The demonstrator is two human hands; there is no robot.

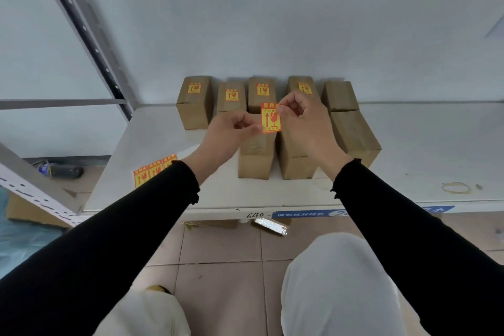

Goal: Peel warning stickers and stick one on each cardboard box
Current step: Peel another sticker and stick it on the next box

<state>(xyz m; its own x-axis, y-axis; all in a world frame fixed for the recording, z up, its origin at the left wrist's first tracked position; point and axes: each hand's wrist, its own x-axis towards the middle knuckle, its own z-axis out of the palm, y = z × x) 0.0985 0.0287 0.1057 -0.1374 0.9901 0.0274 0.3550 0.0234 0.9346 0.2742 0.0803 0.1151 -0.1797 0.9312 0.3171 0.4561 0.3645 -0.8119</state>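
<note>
Fingers of our left hand (pixel 231 131) and right hand (pixel 302 117) pinch the upright orange rectangular warning sticker (pixel 270 118), directly above the unlabelled brown cardboard box (pixel 256 155).

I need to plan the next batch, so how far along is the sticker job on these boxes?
Four back-row boxes already carry stickers, for example the far-left box. In hand: the left hand and right hand hold one peeled sticker between them above the front boxes. Left: the back-right box and three front boxes, such as the front-right box, show no sticker. Spare stickers wait at the table's left edge.
</note>
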